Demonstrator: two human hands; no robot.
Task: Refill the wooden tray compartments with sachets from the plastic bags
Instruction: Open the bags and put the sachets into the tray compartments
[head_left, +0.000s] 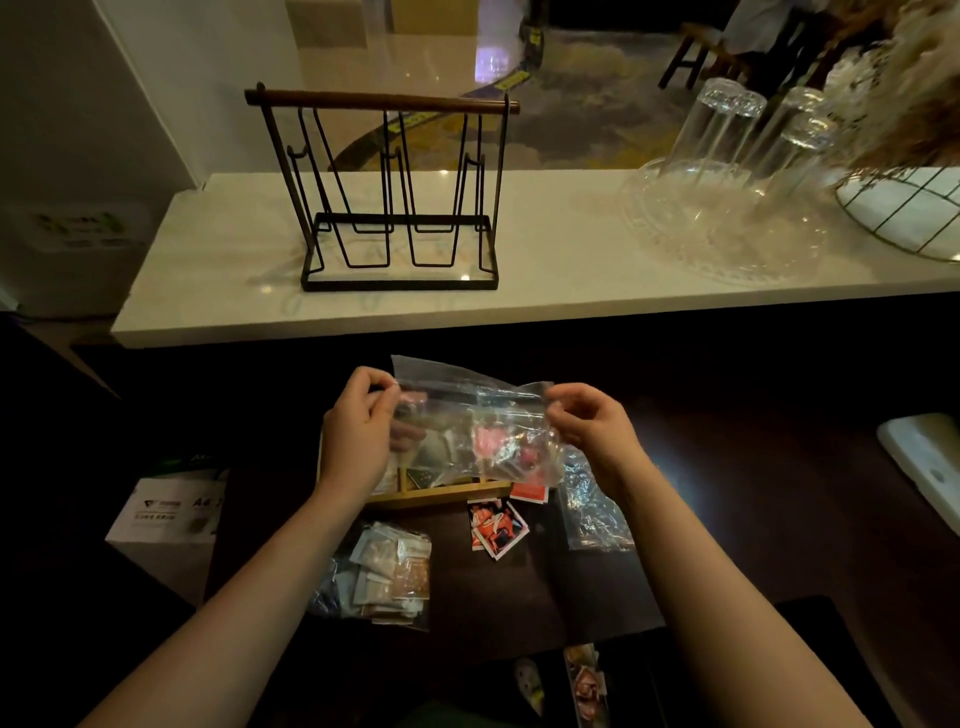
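Observation:
I hold a clear plastic bag (467, 415) up over the wooden tray (441, 493). My left hand (358, 421) pinches the bag's left top corner and my right hand (587, 421) pinches its right top corner. Pink sachets (491, 441) sit inside the bag. The bag hides most of the tray; only its front rail and a divider show. A second bag full of pale sachets (384, 571) lies on the dark table near my left forearm. Red-and-black sachets (496, 527) lie loose in front of the tray, and an orange one (530, 491) sits at its right end.
An empty crumpled plastic bag (592, 509) lies right of the tray. A white counter (467, 260) behind carries a black wire rack (400, 208), upturned glasses on a glass tray (727, 208) and a wire basket (909, 208). A white box (166, 519) stands at the left.

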